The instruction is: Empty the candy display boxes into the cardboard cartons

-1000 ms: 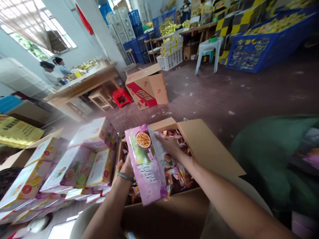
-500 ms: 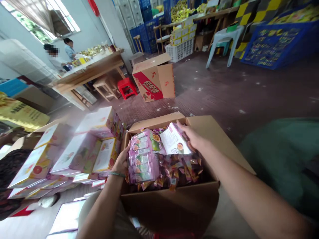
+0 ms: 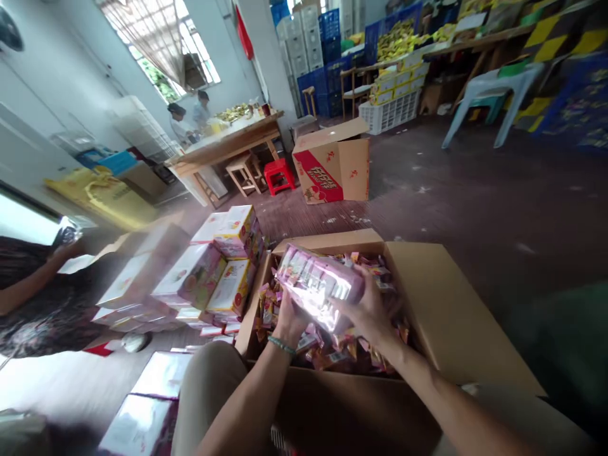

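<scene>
- L hand (image 3: 288, 315) curled under near end of pink box (image 3: 316, 286), gripping it; green band on wrist.
- R hand (image 3: 368, 311) clamped on box's right side, fingers spread, forearm reaching in from lower right.
- 1 pink box, tilted, held just above candy packets (image 3: 332, 354) in open carton (image 3: 456, 316).
- Packets: too many to count.
- Stack of boxes (image 3: 209, 278) left of carton; 1 red-print carton (image 3: 332, 168) on floor beyond.

an open carton (image 3: 441, 304) fills the lower centre, small packets (image 3: 332, 351) inside it. stacked boxes (image 3: 209, 272) sit to its left; another carton (image 3: 332, 166) stands behind, upper centre.
</scene>
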Demonstrator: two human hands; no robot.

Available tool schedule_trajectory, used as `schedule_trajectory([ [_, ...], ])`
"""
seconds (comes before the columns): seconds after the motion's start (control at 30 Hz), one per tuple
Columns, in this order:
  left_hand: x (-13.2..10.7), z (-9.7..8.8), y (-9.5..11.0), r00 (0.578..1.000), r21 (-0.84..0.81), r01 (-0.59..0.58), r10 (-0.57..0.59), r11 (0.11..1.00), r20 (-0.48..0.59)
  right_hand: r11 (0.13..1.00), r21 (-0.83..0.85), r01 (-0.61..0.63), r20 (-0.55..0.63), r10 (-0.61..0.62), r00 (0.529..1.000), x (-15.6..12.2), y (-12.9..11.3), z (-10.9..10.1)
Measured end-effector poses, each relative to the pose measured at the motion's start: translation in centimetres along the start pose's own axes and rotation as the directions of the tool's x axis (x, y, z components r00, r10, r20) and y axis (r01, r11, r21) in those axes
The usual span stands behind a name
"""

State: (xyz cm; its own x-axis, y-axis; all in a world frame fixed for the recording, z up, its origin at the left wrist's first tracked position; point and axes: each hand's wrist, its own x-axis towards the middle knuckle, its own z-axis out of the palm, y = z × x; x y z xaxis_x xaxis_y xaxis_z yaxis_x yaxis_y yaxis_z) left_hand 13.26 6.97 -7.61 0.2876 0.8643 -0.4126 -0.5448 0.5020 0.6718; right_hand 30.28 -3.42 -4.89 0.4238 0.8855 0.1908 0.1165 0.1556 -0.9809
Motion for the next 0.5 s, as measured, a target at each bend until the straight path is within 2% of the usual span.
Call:
schedule_trajectory([
  [0.1,-0.6,-0.6,2.0,0.983,0.032,0.085,-0.079,0.996,-0.166,0.998,0.050,0.027,0.098,-0.032,0.995,1.4,-2.0,-2.6],
  [0.13,-0.7,-0.8,2.8,0.979,0.061,0.088,-0.075,0.994,-0.189,0.997,0.057,0.056,0.124,-0.063,0.990,1.9,-2.5,-3.4],
  [0.17,-0.9,-0.9,3.7,0.984,0.084,0.067,-0.052,0.994,-0.169,0.995,0.058,0.084,0.146,-0.092,0.985,2.4,-2.7,-4.1],
  [0.23,-0.9,-0.4,4.9,1.000,0.106,-0.003,0.006,0.994,-0.028,0.992,0.029,0.123,0.172,-0.126,0.977,3.4,-2.5,-4.8],
  [0.3,-0.7,0.7,5.6,0.994,0.133,-0.042,0.028,0.990,0.102,0.990,-0.007,0.140,0.164,-0.137,0.977,4.5,-1.8,-4.9],
  [0.33,-0.5,1.4,5.8,0.991,0.151,-0.055,0.035,0.987,0.132,0.990,-0.008,0.138,0.149,-0.135,0.980,5.0,-1.3,-4.9],
  [0.4,-0.3,2.8,6.2,0.989,0.177,-0.102,0.080,0.979,0.128,0.994,0.002,0.111,0.149,-0.110,0.983,6.0,-0.6,-4.8],
  [0.5,-0.3,4.2,6.8,0.970,0.208,-0.235,0.215,0.949,0.117,0.999,-0.009,0.040,0.193,-0.037,0.980,6.8,0.0,-5.0],
])
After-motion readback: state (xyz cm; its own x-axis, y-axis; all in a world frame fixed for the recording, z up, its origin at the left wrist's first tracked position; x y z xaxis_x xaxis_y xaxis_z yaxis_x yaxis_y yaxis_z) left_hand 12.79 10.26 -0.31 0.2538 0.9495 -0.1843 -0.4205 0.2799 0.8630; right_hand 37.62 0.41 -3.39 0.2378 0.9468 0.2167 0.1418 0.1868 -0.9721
